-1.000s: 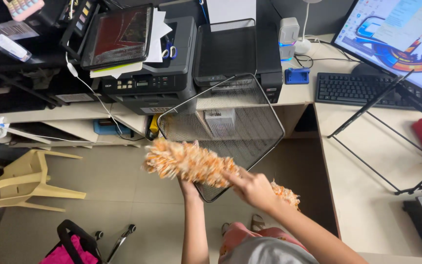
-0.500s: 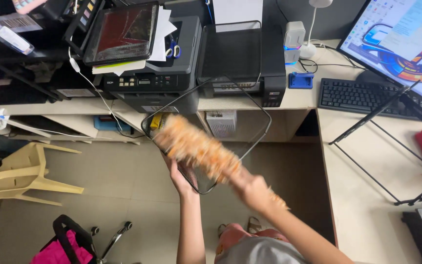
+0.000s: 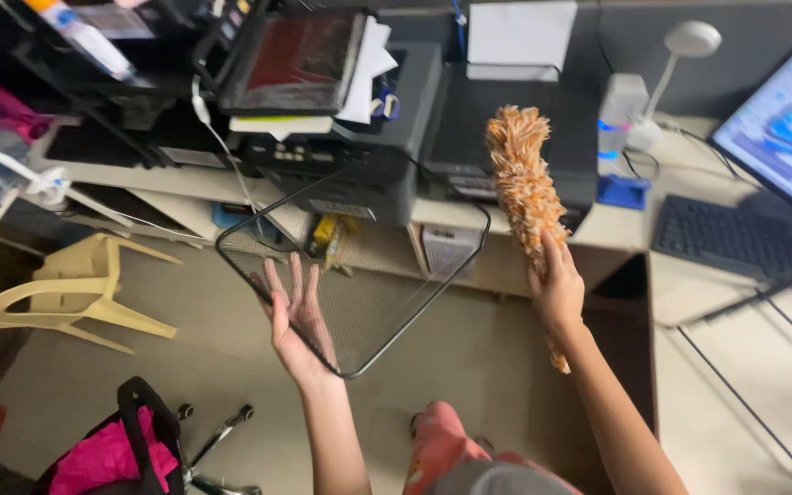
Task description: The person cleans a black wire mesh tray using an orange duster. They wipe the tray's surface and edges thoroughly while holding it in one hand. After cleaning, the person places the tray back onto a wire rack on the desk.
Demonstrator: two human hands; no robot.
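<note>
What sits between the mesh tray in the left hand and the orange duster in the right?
In the head view, nothing is held there: between the mesh tray and the orange duster only the desk edge and the floor beyond it show.

Bench point(image 3: 634, 229) beyond the hands: printer point(image 3: 368, 156), white lamp point(image 3: 680, 55), keyboard point(image 3: 735, 243). Floor point(image 3: 167, 367) below them: beige plastic chair point(image 3: 66, 298).
</note>
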